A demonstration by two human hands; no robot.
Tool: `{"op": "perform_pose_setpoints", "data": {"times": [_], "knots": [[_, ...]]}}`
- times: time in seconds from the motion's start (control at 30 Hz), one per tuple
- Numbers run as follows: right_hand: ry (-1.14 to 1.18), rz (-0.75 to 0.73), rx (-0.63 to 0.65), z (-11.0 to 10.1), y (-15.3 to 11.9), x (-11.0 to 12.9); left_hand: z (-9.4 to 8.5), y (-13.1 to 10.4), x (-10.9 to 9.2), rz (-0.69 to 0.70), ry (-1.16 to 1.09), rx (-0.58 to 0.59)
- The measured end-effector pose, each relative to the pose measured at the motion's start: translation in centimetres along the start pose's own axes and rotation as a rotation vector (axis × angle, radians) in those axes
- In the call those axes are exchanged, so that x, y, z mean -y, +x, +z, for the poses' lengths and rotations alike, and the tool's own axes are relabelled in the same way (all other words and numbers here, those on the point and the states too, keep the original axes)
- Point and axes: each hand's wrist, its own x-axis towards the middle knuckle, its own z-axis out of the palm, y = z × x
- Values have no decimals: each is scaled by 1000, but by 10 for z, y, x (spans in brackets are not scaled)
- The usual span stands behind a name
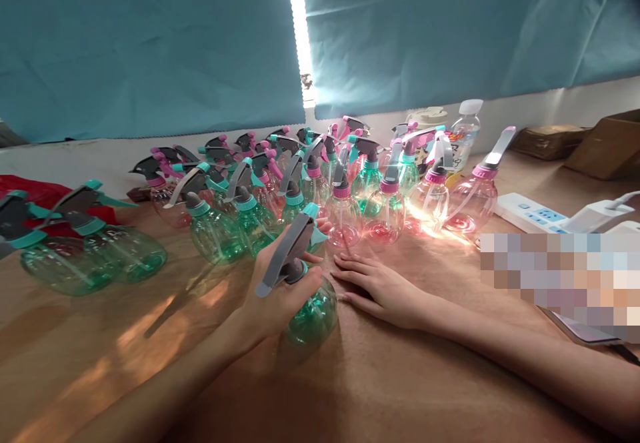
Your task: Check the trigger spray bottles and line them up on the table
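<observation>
My left hand [273, 289] is wrapped round the neck of a green spray bottle [315, 316] with a grey and turquoise trigger head. The bottle stands near the middle of the table, its head pointing away from me. Just right of it my right hand [383, 289] lies flat on the tabletop, palm down, fingers stretched out toward the bottle and holding nothing. Beyond both hands stand many more spray bottles, among them a green one [215, 233] at the left and a pink one [344, 219] straight ahead.
Two green spray bottles [125, 256] stand apart at the left, before a red bag [30, 189]. Toward the right are a pink spray bottle [473, 199], a clear drink bottle [465, 136], a white power strip [530, 213] and a cardboard box [605, 146]. Blue curtains [150, 49] hang behind.
</observation>
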Motion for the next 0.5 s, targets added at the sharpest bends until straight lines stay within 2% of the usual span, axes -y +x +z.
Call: {"op": "perform_pose_setpoints", "data": {"times": [0.17, 0.37, 0.5], "knots": [[-14, 6, 15, 0, 0, 0, 0, -2, 5, -24, 38, -6], [-15, -2, 18, -1, 1, 1, 3, -1, 16, 21, 15, -47], [-5, 3, 12, -1, 1, 1, 3, -1, 15, 73, -7, -47]]}}
